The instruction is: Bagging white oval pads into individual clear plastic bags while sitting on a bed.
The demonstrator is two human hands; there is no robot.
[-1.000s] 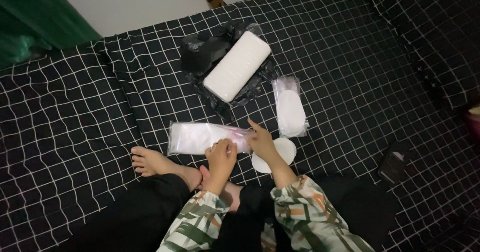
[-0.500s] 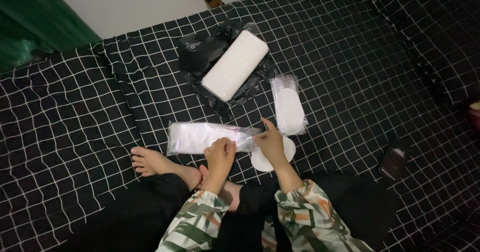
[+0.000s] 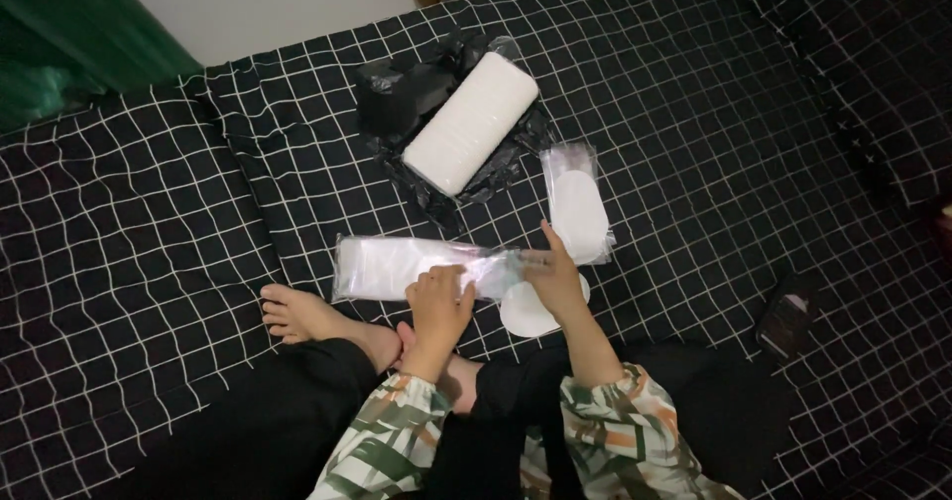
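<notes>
I sit cross-legged on a black bedsheet with a white grid (image 3: 159, 222). A long clear plastic bag (image 3: 392, 266) lies flat in front of my bare foot (image 3: 302, 316). My left hand (image 3: 437, 307) presses on the bag's right part with curled fingers. My right hand (image 3: 551, 274) pinches the bag's open right end. Under my right hand sit a few round white pads (image 3: 526, 312). A smaller clear bag with white pads in it (image 3: 577, 207) lies just beyond my right hand.
A long roll of stacked white pads (image 3: 470, 122) lies on crumpled black plastic (image 3: 397, 98) farther back. A dark phone (image 3: 786, 316) rests on the sheet at the right. A green cloth (image 3: 69, 63) hangs at the far left by a white wall.
My right hand has slid rightward along the clear bag to its open end. My left hand stays pressed on the bag.
</notes>
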